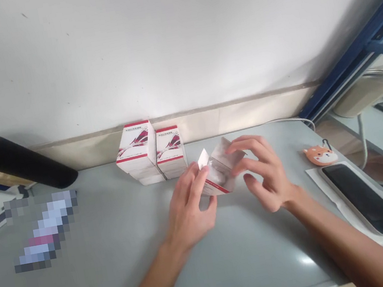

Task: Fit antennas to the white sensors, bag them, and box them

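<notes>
From my head camera I look down at my left hand [188,211] and right hand [267,174], raised just above the counter [126,278]. Between them is a small open carton [221,170] of thin white card, with a flap sticking up at its left end. My left fingers [194,182] are closed on it from the left, with the thumb low against its near corner, so that hand seems to grip it. My right fingers [254,152] are curved and spread around its right end, at or just beside the card; I cannot tell whether they are gripping it.

Just behind the carton, two stacks of white boxes [150,151] with red bands stand side by side against the wall [159,45]. To my right, a phone [366,197] lies on a white sheet [334,197], with an orange fox-faced tag [320,155] just beyond it. To my left, a pixelated object [44,231] is too blurred to tell, and a black cylinder [17,164] lies beyond it.
</notes>
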